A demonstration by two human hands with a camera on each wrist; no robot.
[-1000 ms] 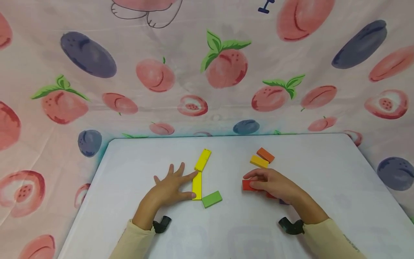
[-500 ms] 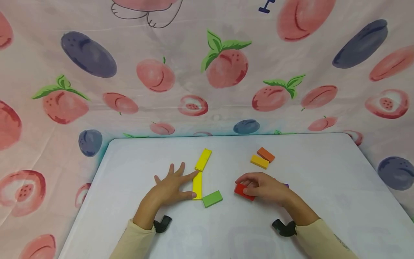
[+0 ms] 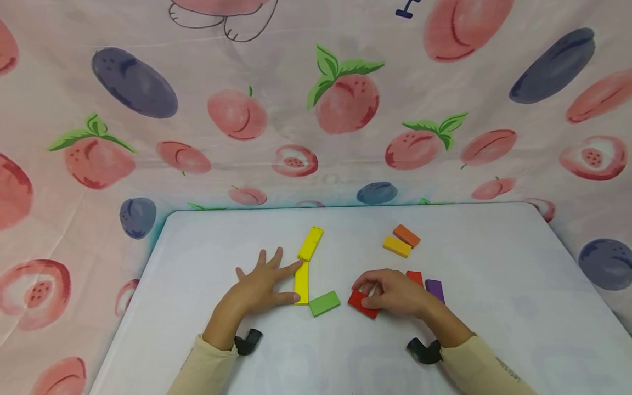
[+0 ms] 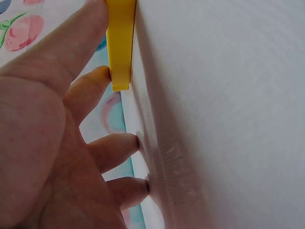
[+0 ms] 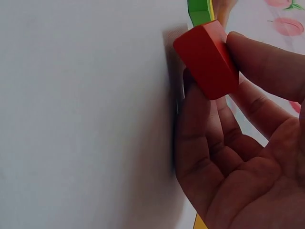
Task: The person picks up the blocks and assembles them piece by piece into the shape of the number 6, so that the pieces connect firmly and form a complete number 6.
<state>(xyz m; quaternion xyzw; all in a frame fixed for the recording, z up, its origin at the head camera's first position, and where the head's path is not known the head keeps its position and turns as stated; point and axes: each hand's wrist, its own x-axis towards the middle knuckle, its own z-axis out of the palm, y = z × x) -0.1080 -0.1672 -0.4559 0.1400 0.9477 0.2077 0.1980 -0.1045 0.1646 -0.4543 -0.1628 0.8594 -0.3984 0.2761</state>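
Pale pink cloth printed with fruit (image 3: 286,66) spans the far side, behind a white, smooth-topped desk (image 3: 217,230). At the left, beyond a beige fabric sleeve (image 3: 203,368) and a black curved piece (image 3: 248,342) at the wrist, the left hand (image 3: 259,288) lies with its fingers fanned out. Its grip is wide: the index fingertip touches the far end of a long yellow rectangular block (image 3: 302,282), and the thumb rests on that block's near end. A second yellow rectangular block (image 3: 310,243) slants away to the far right from the first one's far end. To the right of the near end lies a green rectangular block (image 3: 324,303), set askew (whether their corners touch is too close to tell).

Right of the green block, near but apart, a red rectangular block (image 3: 362,305) is pinched between thumb and fingers of the right hand (image 3: 395,293), a narrow grip; I cannot tell whether the block touches the desk. Farther back, an amber-yellow rectangular block (image 3: 397,247) lies just beside an orange rectangular block (image 3: 406,236). Another red rectangular block (image 3: 415,278) shows partly behind the right hand, with a purple rectangular block (image 3: 435,291) to its right.
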